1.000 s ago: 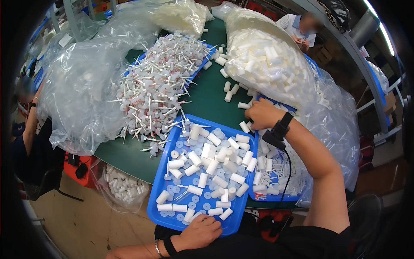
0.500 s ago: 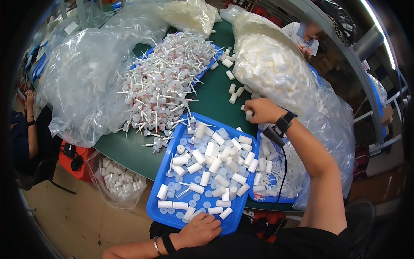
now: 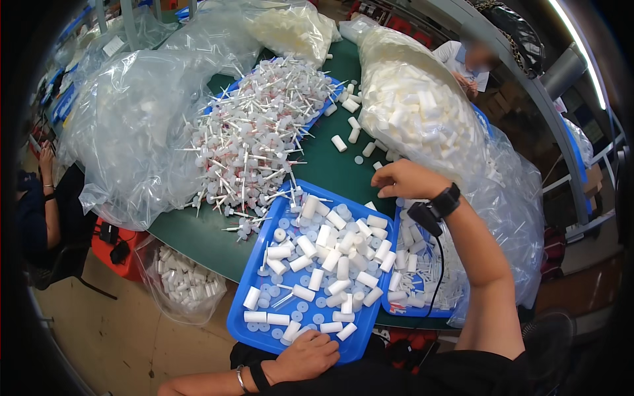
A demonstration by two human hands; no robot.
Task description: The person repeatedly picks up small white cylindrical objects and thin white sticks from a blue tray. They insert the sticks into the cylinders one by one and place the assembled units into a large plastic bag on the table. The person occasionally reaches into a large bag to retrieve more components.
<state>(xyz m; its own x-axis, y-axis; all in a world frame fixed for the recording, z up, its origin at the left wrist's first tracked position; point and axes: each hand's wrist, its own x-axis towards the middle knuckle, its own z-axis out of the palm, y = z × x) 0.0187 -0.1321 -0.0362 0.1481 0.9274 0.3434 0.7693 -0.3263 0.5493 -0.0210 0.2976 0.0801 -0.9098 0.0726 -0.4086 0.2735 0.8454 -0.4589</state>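
Our left hand [image 3: 305, 355] grips the near rim of the blue tray [image 3: 247, 328] of white caps [image 3: 330, 254], as before. Our right hand [image 3: 404, 179] stays curled over loose caps just beyond the tray's far corner, beside the clear bag [image 3: 422, 119]; its fingertips are hidden, so we cannot tell its grasp.

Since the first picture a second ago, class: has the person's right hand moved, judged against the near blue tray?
Yes. The right hand has shifted slightly away from the near blue tray, toward the clear bag of white tubes.
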